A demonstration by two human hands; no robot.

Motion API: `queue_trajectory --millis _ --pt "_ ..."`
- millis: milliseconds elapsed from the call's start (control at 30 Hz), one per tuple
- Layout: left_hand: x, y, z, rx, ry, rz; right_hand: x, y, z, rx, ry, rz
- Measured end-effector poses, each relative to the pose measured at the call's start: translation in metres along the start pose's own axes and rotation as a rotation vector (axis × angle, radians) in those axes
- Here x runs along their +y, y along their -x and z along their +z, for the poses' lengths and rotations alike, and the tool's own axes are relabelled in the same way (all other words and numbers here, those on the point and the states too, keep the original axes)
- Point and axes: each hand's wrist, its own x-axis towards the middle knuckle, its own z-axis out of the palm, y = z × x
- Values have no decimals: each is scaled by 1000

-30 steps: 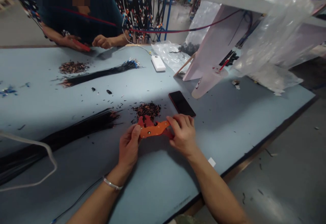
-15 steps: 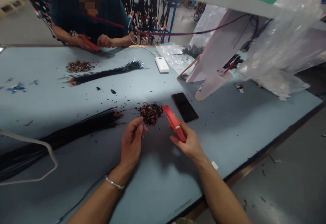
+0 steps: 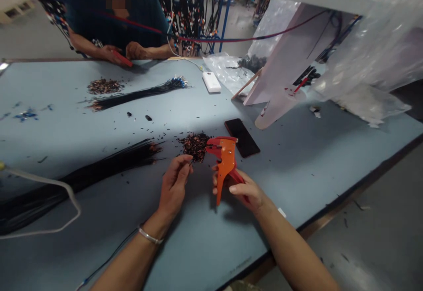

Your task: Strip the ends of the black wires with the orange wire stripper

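Note:
My left hand (image 3: 173,185) is closed in a pinch, with a short dark wire tip just showing past the fingertips. From beneath that wrist a thin black wire (image 3: 112,253) runs to the bottom edge, with a blue piece near its end. My right hand (image 3: 247,190) grips the red handle of an orange and red wire stripper (image 3: 226,156), its jaws pointing left, apart from the left fingertips. Behind the jaws lies a pile of black and copper-coloured scraps (image 3: 194,144). To the left, a thick bundle of black wires (image 3: 109,165) shows copper-coloured ends.
A black phone (image 3: 243,137) lies beyond the stripper, and a white power bank (image 3: 211,82) farther back. A plastic cup (image 3: 279,108) leans by a white panel (image 3: 274,53). Across the table, a co-worker (image 3: 115,26) holds a red tool near a second wire bundle (image 3: 139,93).
My right hand has turned the wire stripper from edge-on to side-on, so its orange side now shows. The left hand has shifted slightly right, still pinching.

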Motion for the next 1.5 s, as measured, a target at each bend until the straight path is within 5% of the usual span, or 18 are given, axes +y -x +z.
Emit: queue_trajectory --millis 333,567,1133,1500 --pt "4 -3 3 -47 33 94 -2 -2 -9 66 108 25" --pt "8 1 5 -272 -188 180 4 -8 -2 119 116 -59" --pt "4 -1 5 -155 -439 222 2 -5 1 120 146 -62" --pt "10 -3 -2 36 -509 343 -9 4 -5 -141 38 50"
